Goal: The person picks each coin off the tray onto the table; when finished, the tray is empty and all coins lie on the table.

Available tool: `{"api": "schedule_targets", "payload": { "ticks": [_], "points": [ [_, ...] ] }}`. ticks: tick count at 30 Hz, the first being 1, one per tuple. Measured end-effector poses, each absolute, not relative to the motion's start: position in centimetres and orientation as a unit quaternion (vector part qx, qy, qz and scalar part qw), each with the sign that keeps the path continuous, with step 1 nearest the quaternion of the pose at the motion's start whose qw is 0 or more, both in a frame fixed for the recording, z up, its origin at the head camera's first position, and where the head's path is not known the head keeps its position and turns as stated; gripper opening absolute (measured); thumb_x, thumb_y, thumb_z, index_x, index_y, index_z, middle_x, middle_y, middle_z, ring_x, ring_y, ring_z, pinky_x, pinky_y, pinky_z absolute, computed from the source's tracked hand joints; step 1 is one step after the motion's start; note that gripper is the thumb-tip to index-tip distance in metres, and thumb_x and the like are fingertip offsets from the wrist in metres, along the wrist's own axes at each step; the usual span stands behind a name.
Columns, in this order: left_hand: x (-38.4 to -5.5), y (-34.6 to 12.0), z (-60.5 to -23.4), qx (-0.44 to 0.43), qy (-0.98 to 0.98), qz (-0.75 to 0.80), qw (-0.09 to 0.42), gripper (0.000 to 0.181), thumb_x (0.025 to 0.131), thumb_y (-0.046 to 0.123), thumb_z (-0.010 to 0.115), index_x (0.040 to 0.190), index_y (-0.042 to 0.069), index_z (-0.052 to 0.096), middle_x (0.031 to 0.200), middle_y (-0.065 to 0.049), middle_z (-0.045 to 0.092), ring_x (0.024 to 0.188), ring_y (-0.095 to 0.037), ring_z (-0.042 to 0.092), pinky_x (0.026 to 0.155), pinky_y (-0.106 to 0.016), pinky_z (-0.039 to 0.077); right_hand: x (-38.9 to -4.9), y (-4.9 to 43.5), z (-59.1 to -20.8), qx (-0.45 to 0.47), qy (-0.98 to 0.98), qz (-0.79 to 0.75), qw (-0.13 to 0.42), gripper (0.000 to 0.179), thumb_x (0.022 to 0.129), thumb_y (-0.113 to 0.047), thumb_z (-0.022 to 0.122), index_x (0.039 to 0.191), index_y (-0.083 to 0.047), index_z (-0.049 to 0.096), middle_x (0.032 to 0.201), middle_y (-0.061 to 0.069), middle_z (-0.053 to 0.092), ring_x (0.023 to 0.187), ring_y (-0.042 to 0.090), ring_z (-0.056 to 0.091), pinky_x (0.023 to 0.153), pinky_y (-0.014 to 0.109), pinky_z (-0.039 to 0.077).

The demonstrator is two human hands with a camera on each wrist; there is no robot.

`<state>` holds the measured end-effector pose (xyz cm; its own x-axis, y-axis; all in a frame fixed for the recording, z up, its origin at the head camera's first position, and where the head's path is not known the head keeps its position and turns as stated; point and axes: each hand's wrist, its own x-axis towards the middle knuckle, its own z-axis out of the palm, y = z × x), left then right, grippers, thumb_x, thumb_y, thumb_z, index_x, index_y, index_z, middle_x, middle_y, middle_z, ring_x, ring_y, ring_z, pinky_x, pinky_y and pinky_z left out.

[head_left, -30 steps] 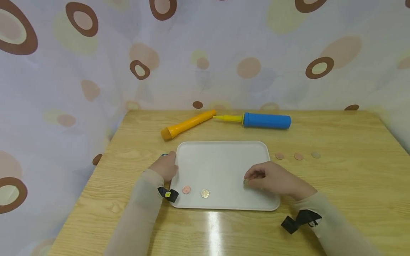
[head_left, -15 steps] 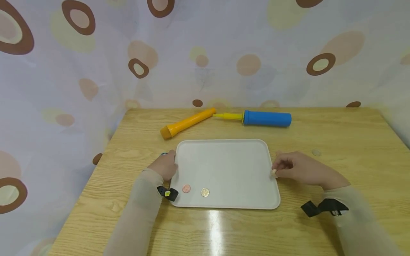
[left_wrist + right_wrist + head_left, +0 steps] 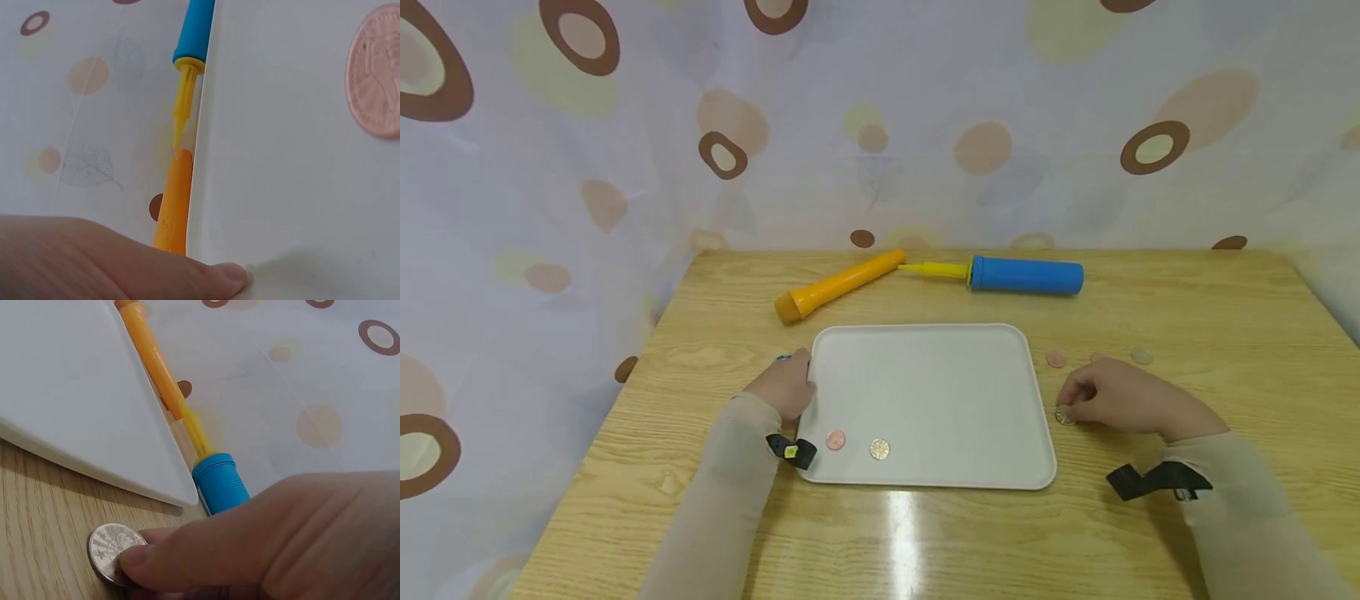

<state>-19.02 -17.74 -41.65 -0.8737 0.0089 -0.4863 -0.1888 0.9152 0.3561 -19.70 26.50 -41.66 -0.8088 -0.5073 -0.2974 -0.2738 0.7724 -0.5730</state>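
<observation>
From where I stand, the right hand (image 3: 1108,396) has a silvery coin (image 3: 107,547) pinched with the thumb on its face, just off the tray's right side and low over the worktop (image 3: 1000,542); I can't tell whether its lower edge touches the wood. The left hand (image 3: 782,390) grips the white tray (image 3: 925,392) by its left edge, thumb laid over the rim.

The coin should be light, rigid and hard to damage, though its smooth metal could slip; thumb and finger across the faces or opposite edges seems the surest hold. The tray looks stiff and fairly light, and its raised rim is the natural place to take it.

Inside the tray, near its front left corner, a copper-coloured coin (image 3: 836,440) and a yellowish coin (image 3: 880,449) lie flat, apart.

Beyond the right hand are a pinkish coin (image 3: 1056,359), a half-hidden coin (image 3: 1097,357) and a pale coin (image 3: 1142,357). Behind the tray lie an orange tube (image 3: 846,286) and a blue pump (image 3: 1027,276) with a yellow nozzle (image 3: 940,269).
</observation>
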Motion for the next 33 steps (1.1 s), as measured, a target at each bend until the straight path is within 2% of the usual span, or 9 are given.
{"api": "schedule_targets", "payload": {
  "ticks": [2, 6, 10, 16, 21, 28, 33],
  "points": [
    [-18.9, -17.7, -41.5, -0.047, 0.947, 0.200, 0.247, 0.057, 0.105, 0.019, 0.047, 0.155, 0.001, 0.028, 0.145, -0.020, 0.050, 0.108, -0.029, 0.055, 0.099, -0.043, 0.047, -19.7, 26.4, -41.8, -0.207, 0.918, -0.257, 0.219, 0.004, 0.089, -0.016, 0.073, 0.091, -0.014, 0.076, 0.080, -0.006, 0.066, 0.074, 0.015, 0.052, 0.105, 0.062, 0.032],
    [-18.7, -17.7, -41.3, -0.048, 0.947, 0.199, 0.246, 0.058, 0.106, 0.019, 0.047, 0.156, 0.000, 0.026, 0.149, -0.021, 0.047, 0.111, -0.030, 0.053, 0.106, -0.047, 0.044, -19.6, 26.1, -41.8, -0.198, 0.925, -0.246, 0.212, 0.004, 0.088, -0.016, 0.074, 0.089, -0.013, 0.076, 0.081, -0.006, 0.065, 0.082, 0.018, 0.050, 0.104, 0.062, 0.035],
    [-18.7, -17.7, -41.4, -0.048, 0.947, 0.202, 0.246, 0.058, 0.106, 0.020, 0.047, 0.156, 0.001, 0.026, 0.151, -0.021, 0.046, 0.113, -0.029, 0.053, 0.109, -0.048, 0.042, -19.6, 26.1, -41.7, -0.190, 0.928, -0.239, 0.214, 0.003, 0.088, -0.016, 0.075, 0.089, -0.014, 0.076, 0.085, -0.005, 0.066, 0.090, 0.020, 0.050, 0.092, 0.050, 0.044],
    [-18.7, -17.7, -41.3, -0.048, 0.946, 0.205, 0.246, 0.057, 0.106, 0.020, 0.046, 0.156, 0.001, 0.026, 0.151, -0.020, 0.046, 0.113, -0.029, 0.052, 0.110, -0.049, 0.041, -19.6, 26.0, -41.6, -0.189, 0.924, -0.250, 0.219, 0.005, 0.090, -0.016, 0.074, 0.090, -0.012, 0.076, 0.085, -0.005, 0.068, 0.075, 0.016, 0.052, 0.074, 0.035, 0.045],
    [-18.8, -17.4, -41.0, -0.050, 0.945, 0.210, 0.246, 0.056, 0.106, 0.018, 0.045, 0.156, 0.001, 0.027, 0.150, -0.020, 0.046, 0.113, -0.029, 0.052, 0.109, -0.048, 0.042, -19.3, 25.3, -41.1, -0.192, 0.924, -0.260, 0.204, 0.008, 0.092, -0.020, 0.072, 0.087, -0.015, 0.073, 0.076, -0.006, 0.064, 0.066, 0.014, 0.050, 0.059, 0.028, 0.042],
    [-18.8, -17.4, -40.9, -0.051, 0.943, 0.210, 0.251, 0.056, 0.106, 0.018, 0.045, 0.156, 0.001, 0.026, 0.150, -0.020, 0.046, 0.112, -0.029, 0.051, 0.106, -0.046, 0.043, -18.8, 23.8, -41.1, -0.189, 0.911, -0.316, 0.187, 0.011, 0.094, -0.023, 0.071, 0.091, -0.013, 0.073, 0.077, 0.002, 0.065, 0.063, 0.012, 0.051, 0.057, 0.026, 0.043],
    [-18.7, -17.4, -41.0, -0.053, 0.943, 0.208, 0.254, 0.058, 0.106, 0.018, 0.046, 0.157, 0.000, 0.025, 0.151, -0.021, 0.045, 0.112, -0.029, 0.051, 0.108, -0.048, 0.042, -18.7, 22.5, -40.8, -0.183, 0.902, -0.337, 0.201, 0.014, 0.095, -0.027, 0.071, 0.096, -0.013, 0.072, 0.069, -0.001, 0.057, 0.061, 0.015, 0.052, 0.059, 0.028, 0.041]
  ]
}}
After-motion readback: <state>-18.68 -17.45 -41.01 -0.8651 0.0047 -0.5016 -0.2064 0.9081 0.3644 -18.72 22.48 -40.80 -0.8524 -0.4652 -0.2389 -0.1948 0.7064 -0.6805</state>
